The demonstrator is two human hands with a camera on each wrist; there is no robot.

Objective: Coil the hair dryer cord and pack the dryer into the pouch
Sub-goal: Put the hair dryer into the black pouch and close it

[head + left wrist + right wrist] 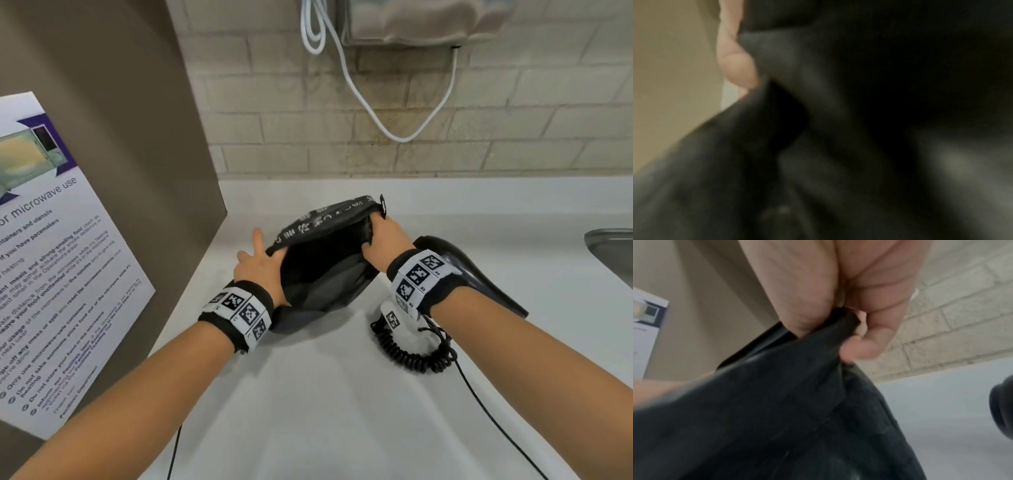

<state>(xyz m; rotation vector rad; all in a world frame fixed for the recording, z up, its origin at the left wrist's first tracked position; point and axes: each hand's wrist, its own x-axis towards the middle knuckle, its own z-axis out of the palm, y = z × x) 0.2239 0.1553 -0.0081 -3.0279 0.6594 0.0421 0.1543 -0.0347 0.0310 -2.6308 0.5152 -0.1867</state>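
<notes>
A black fabric pouch with white lettering on its rim is held above the white counter, its mouth spread wide and facing me. My left hand grips the left edge of the rim, index finger pointing up. My right hand pinches the right edge; in the right wrist view its fingers bunch the black cloth. The left wrist view is filled by blurred pouch fabric. The black hair dryer lies on the counter right of the pouch, partly hidden by my right wrist. Its coiled black cord lies in front of it.
A brown cabinet side with a microwave-use notice stands at the left. A brick wall with a wall-mounted unit and a white cable is behind. A metal sink edge shows at the right. A thin black wire trails toward me.
</notes>
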